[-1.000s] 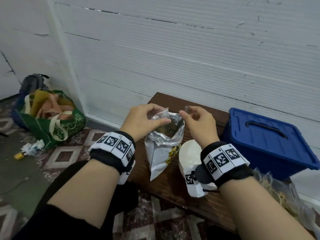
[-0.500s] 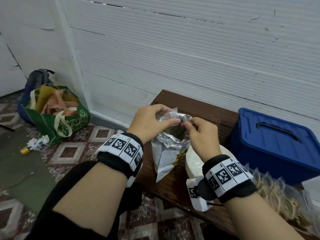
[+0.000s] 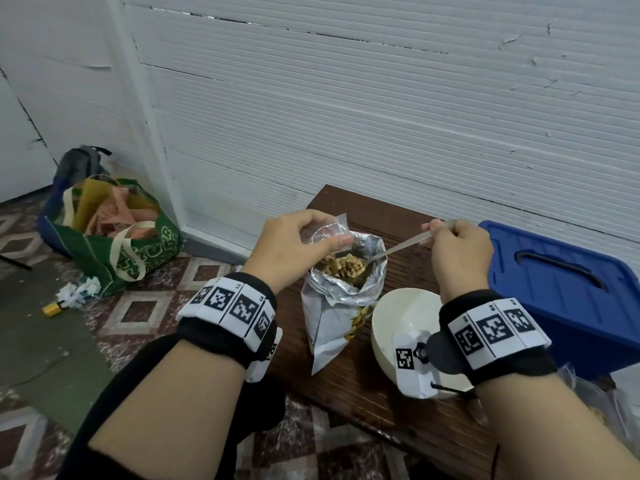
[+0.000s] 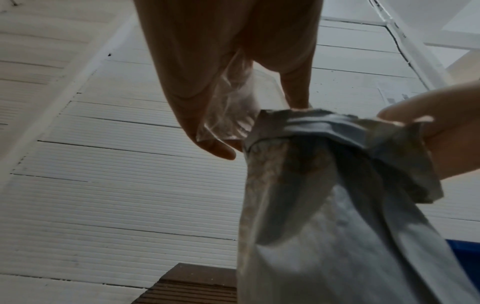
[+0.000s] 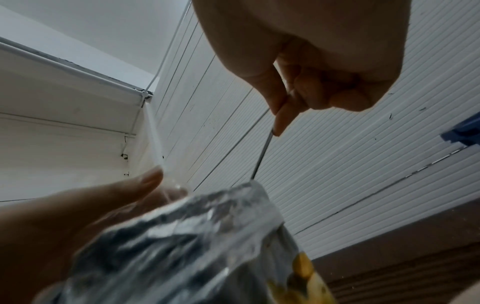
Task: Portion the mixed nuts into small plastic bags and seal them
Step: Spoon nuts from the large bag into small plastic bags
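An open foil pouch (image 3: 332,317) of mixed nuts (image 3: 346,266) stands on the brown bench (image 3: 363,386). My left hand (image 3: 311,237) pinches a small clear plastic bag (image 3: 325,232) just above the pouch's left rim. My right hand (image 3: 446,237) grips the handle of a metal spoon (image 3: 401,245), whose bowl sits at the pouch mouth among the nuts. From the left wrist, the clear bag (image 4: 228,111) hangs between my fingers next to the pouch (image 4: 324,205). From the right wrist, the spoon handle (image 5: 262,154) runs down behind the pouch (image 5: 182,236).
A white bowl (image 3: 391,313) stands right of the pouch, under my right wrist. A blue lidded bin (image 3: 568,299) sits at the bench's right end, with clear plastic packaging (image 3: 606,410) in front of it. A green tote bag (image 3: 114,244) lies on the floor at left. A white wall runs behind.
My right hand has pulled back to the right from the pouch mouth and now shows the spoon. The left hand still holds the clear bag at the pouch rim.
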`<state>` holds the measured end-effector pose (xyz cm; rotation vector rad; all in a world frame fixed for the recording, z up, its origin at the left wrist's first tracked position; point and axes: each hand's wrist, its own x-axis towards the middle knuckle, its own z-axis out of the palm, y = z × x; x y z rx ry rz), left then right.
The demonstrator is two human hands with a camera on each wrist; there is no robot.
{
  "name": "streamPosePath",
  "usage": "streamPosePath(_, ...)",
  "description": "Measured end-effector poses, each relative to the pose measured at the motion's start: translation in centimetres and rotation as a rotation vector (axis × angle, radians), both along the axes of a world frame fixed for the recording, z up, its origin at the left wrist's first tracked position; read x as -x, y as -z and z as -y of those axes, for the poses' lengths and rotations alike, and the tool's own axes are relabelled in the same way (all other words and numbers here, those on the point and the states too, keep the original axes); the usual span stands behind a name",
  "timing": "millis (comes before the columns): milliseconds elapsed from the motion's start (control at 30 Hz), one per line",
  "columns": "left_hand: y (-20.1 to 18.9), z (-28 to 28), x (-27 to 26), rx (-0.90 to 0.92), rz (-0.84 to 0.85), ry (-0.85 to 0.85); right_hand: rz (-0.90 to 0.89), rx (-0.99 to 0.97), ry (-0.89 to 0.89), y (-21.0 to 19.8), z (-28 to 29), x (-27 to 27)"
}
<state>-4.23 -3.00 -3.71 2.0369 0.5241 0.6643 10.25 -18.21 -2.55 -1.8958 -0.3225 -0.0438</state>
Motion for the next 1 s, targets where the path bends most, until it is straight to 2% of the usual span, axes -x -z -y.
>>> streamPosePath(200,-0.5,-0.3,0.4,-0.047,-0.065,0.031,0.043,0.017,0.013,-1.4,0.5,-1.0)
streamPosePath(433,-0.4,-0.7,0.1,-0.095,-0.173,0.064,0.069,-0.055,0.069,-2.6,1.0,-2.8)
streamPosePath(1000,0.0,0.1,-1.0,-0.257,-0.231,0.096,-0.023,-0.065,-0.083,-2.0,-0.9,-1.8)
